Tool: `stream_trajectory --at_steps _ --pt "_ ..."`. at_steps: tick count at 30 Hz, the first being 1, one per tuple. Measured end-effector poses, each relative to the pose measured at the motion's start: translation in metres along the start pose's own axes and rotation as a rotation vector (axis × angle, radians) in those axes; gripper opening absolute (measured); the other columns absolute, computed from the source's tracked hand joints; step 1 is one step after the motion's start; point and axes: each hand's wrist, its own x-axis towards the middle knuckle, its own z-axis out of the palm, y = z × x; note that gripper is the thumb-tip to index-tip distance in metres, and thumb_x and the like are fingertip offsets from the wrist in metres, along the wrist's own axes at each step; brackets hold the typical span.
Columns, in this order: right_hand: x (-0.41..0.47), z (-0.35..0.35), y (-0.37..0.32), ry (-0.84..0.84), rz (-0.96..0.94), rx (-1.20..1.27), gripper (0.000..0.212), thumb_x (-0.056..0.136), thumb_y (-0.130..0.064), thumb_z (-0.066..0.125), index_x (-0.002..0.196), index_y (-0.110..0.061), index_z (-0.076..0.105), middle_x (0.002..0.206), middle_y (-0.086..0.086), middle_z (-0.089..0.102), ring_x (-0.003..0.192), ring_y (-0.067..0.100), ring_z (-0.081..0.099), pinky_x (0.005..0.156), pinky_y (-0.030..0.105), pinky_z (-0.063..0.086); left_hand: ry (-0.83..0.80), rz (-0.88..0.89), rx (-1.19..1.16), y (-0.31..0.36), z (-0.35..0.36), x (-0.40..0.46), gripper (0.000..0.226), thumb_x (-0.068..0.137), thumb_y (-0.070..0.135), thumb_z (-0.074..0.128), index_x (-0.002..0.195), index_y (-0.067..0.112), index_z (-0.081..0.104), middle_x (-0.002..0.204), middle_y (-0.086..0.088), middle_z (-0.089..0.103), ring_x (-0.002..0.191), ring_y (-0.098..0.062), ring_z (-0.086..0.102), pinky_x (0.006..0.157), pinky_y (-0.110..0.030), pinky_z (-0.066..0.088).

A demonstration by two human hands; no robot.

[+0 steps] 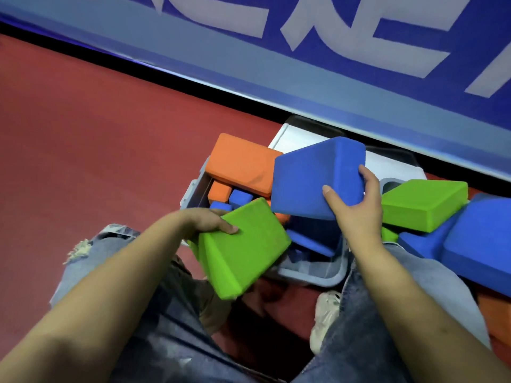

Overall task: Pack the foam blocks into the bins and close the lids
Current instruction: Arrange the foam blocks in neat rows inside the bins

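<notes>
From the head camera, looking down past the person's knees in ripped jeans, a grey plastic bin stands on the red floor just in front of a blue banner with white lettering.

The left hand grips a green foam block, thumb laid across its top face and the other fingers hidden behind the block's far edge; the block is tilted and hangs over the near left corner of the bin.

The right hand holds a large blue foam block tipped on a corner above the middle of the bin, thumb pressed on its front face and fingers curled round its right edge.

An orange foam block lies across the bin's far left rim, and smaller orange and blue pieces sit down inside.

A white lid lies behind the bin, against the banner.

To the right, a second green block rests on top of a second bin, whose grey rim shows just beside it, and another big blue block leans over the person's right leg.

A pale shoe shows on the floor between the legs.
</notes>
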Motion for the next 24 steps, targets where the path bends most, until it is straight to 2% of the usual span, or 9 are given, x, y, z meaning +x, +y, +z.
stream_trajectory --at_steps 3,7,11,14,16,18,20,22,24 --pt "0.0 0.001 0.0 -0.019 0.018 0.01 0.072 0.074 -0.033 0.077 0.136 -0.024 0.04 0.139 -0.008 0.044 0.129 0.013 0.042 0.109 0.038 0.036 0.19 0.027 -0.088 -0.01 -0.05 -0.013 0.059 0.078 0.024 0.076 0.131 0.029 0.049 0.114 -0.013 0.067 0.096 -0.036 0.068 0.084 -0.055 0.053" --pt "-0.006 0.015 0.006 -0.132 0.131 0.028 0.073 0.07 -0.041 0.079 0.132 -0.032 0.04 0.135 -0.007 0.046 0.122 0.015 0.049 0.102 0.035 0.043 0.342 0.084 -0.295 -0.021 -0.077 -0.02 0.04 0.087 0.023 0.068 0.125 0.027 0.054 0.108 -0.014 0.068 0.086 -0.031 0.067 0.076 -0.047 0.055" --pt "-0.017 0.039 0.018 -0.279 0.375 0.147 0.071 0.061 -0.051 0.081 0.119 -0.044 0.042 0.13 -0.006 0.05 0.112 0.019 0.057 0.096 0.041 0.049 0.459 0.131 -0.373 -0.023 -0.083 -0.004 0.05 0.085 0.018 0.069 0.132 0.022 0.053 0.115 -0.013 0.066 0.095 -0.029 0.065 0.086 -0.046 0.053" --pt "-0.017 0.054 0.022 -0.304 0.428 0.068 0.073 0.068 -0.045 0.079 0.129 -0.035 0.04 0.127 -0.004 0.047 0.109 0.019 0.054 0.096 0.039 0.048 0.547 0.127 -0.432 -0.028 -0.084 0.007 0.057 0.084 0.014 0.07 0.136 0.024 0.049 0.119 -0.011 0.064 0.099 -0.028 0.063 0.087 -0.042 0.051" --pt "-0.011 0.062 0.02 -0.286 0.453 0.044 0.074 0.073 -0.042 0.077 0.134 -0.027 0.039 0.124 -0.003 0.046 0.105 0.018 0.051 0.092 0.034 0.046 0.58 0.08 -0.461 -0.036 -0.09 0.016 0.067 0.075 0.021 0.077 0.134 0.036 0.049 0.12 -0.006 0.063 0.103 -0.028 0.062 0.091 -0.041 0.05" --pt "-0.002 0.069 0.014 -0.299 0.461 0.028 0.075 0.075 -0.042 0.076 0.137 -0.024 0.037 0.126 -0.003 0.045 0.108 0.019 0.05 0.089 0.032 0.044 0.627 0.006 -0.426 -0.062 -0.112 0.051 0.082 0.049 0.039 0.085 0.125 0.048 0.053 0.122 -0.003 0.063 0.105 -0.027 0.063 0.096 -0.044 0.05" --pt "0.008 0.079 0.009 -0.344 0.445 -0.003 0.079 0.075 -0.043 0.076 0.139 -0.023 0.035 0.133 -0.002 0.044 0.116 0.02 0.05 0.091 0.031 0.044 0.663 -0.044 -0.391 -0.099 -0.143 0.11 0.091 0.032 0.052 0.082 0.117 0.058 0.052 0.124 -0.002 0.062 0.107 -0.028 0.062 0.097 -0.045 0.049" --pt "0.016 0.09 0.002 -0.39 0.422 -0.047 0.079 0.075 -0.043 0.075 0.139 -0.022 0.035 0.137 -0.002 0.043 0.119 0.019 0.048 0.092 0.029 0.042 0.701 -0.104 -0.303 -0.104 -0.144 0.119 0.089 0.034 0.058 0.076 0.118 0.062 0.046 0.129 -0.004 0.059 0.115 -0.029 0.057 0.1 -0.046 0.047" --pt "0.024 0.101 -0.005 -0.439 0.4 -0.102 0.077 0.076 -0.043 0.074 0.139 -0.022 0.035 0.137 -0.002 0.043 0.119 0.02 0.048 0.089 0.029 0.041 0.734 -0.14 -0.168 -0.08 -0.123 0.079 0.081 0.053 0.058 0.071 0.127 0.06 0.041 0.137 -0.009 0.052 0.123 -0.032 0.049 0.106 -0.044 0.042"
